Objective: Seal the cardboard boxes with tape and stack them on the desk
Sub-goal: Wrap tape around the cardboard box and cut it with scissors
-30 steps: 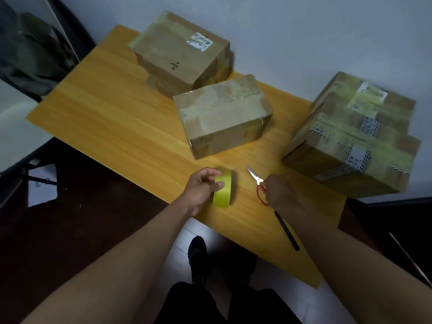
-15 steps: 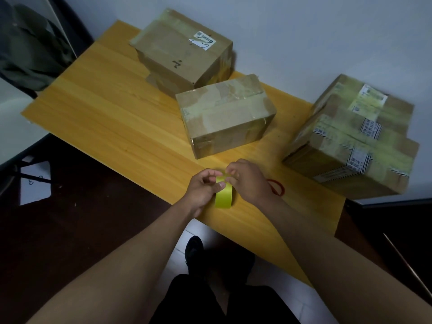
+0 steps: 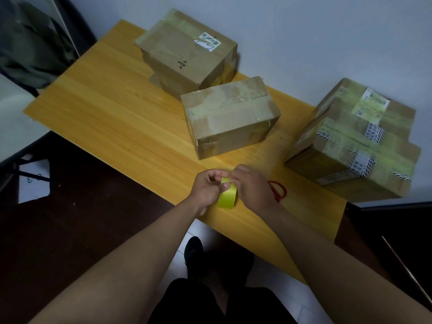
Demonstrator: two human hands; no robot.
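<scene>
Both hands have closed in on the roll of tape since a second ago, when the right hand was over at the scissors; half a second back it had already reached the roll, and little has shifted from then. Now the left hand [image 3: 207, 188] grips the yellow-green tape roll [image 3: 227, 195] from its left side, thumb curled over the outer band and fingers bent behind it, holding the roll on edge just above the near edge of the tabletop [image 3: 112, 118]. The right hand [image 3: 251, 191] is against the roll's right side, its fingers curled at the top rim as if pinching there, though the fingertips are hidden behind the knuckles, so what they hold I cannot tell for sure. Just right of the tape roll, the red handles of the scissors [image 3: 278, 189] show past the right wrist. Straight beyond the roll sits the middle box [image 3: 230, 118], with patches of old tape across its top. Farther back and left of the roll is the rear box [image 3: 187, 51], bearing a white label. Well to the right of the roll stands the biggest box [image 3: 355, 146], at the tabletop's right end, crossed with yellowish tape and striped stickers.
</scene>
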